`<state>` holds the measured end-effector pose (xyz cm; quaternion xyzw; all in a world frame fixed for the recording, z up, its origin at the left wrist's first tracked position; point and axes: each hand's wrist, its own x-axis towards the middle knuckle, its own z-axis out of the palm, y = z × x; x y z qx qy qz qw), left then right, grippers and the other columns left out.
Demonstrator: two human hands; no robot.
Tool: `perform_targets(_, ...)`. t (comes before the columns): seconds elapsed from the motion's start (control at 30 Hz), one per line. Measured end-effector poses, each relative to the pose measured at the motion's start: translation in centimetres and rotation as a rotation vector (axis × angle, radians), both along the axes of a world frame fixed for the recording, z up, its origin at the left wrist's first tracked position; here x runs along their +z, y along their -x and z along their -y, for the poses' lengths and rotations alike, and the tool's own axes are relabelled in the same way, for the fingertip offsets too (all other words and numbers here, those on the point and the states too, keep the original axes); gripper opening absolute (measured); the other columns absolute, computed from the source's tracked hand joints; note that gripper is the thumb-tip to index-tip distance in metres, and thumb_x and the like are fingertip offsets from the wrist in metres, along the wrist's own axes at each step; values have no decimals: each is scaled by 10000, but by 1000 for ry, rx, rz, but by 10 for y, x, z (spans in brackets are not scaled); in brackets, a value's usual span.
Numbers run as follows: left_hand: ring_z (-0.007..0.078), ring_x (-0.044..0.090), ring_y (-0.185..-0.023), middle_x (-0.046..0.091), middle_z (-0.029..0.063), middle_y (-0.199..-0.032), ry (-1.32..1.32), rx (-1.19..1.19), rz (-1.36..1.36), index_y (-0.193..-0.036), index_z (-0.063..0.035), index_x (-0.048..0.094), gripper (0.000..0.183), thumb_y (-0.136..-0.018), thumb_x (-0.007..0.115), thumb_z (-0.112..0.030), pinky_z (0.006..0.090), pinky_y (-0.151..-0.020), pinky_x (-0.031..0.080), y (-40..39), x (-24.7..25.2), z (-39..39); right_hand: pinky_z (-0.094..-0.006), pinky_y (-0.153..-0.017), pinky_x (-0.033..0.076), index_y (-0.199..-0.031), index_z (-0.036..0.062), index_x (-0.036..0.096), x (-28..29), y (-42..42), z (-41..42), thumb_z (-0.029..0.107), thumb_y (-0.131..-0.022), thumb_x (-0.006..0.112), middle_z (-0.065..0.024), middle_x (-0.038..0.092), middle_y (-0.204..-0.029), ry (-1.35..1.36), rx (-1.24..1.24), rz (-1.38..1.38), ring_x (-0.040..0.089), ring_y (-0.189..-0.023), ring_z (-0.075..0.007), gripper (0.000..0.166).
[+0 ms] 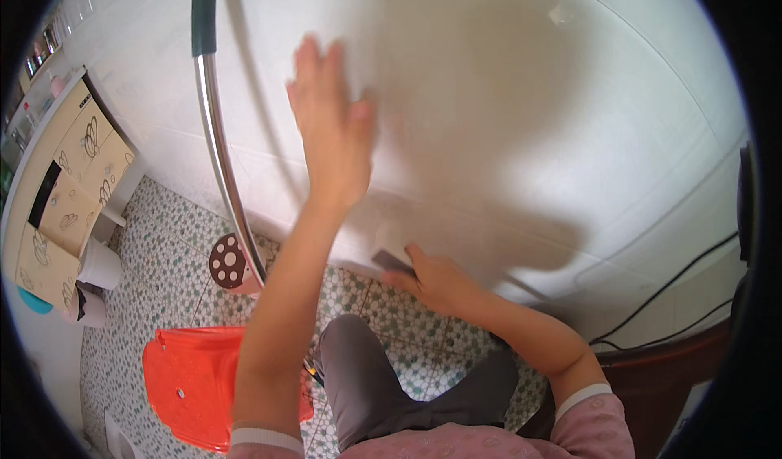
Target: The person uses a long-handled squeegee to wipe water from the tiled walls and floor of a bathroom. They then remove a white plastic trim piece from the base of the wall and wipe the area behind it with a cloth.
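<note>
My left hand (333,123) is raised before the white tiled wall (464,153), fingers apart and blurred at the tips. Nothing shows in it, and whether it touches the wall I cannot tell. Lower down, my right hand (443,280) grips a flat, dark grey piece (393,262) between thumb and fingers. Only one end of that piece sticks out, close to the foot of the wall; its exact kind is unclear. To the left of my left hand runs a curved chrome pole (214,129) with a dark green sleeve (204,13) at the top.
A red plastic stool (189,385) stands left of my knees on the pebble-patterned floor (165,263). Farther left are a cream cabinet (73,184) and a white bin (99,265). A brown spotted round thing (230,261) sits behind the pole. Black cables (666,288) hang at the right.
</note>
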<state>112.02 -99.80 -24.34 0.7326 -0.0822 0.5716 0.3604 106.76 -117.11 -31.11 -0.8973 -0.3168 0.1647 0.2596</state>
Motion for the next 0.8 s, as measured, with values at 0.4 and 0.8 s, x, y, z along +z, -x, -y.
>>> perform_targets(0.4, 141, 413, -879, 422, 74, -966, 1359, -486, -476, -1045, -29, 389, 318, -831, 464, -252, 244, -772, 338, 54, -135, 66, -435, -539, 426, -829, 10, 449, -18, -19, -4, 324, -800, 491, -190, 564, -646, 14, 92, 425, 544, -609, -367, 318)
perform_targets(0.8, 112, 447, -718, 458, 41, -851, 1157, -324, -208, -892, -64, 414, 129, -826, 452, -168, 245, -577, 391, 16, -152, 70, -367, -516, 447, -956, 8, 480, -23, -36, 26, 315, -786, 503, -149, 577, -649, -353, 180, 326, 558, -548, -269, 351)
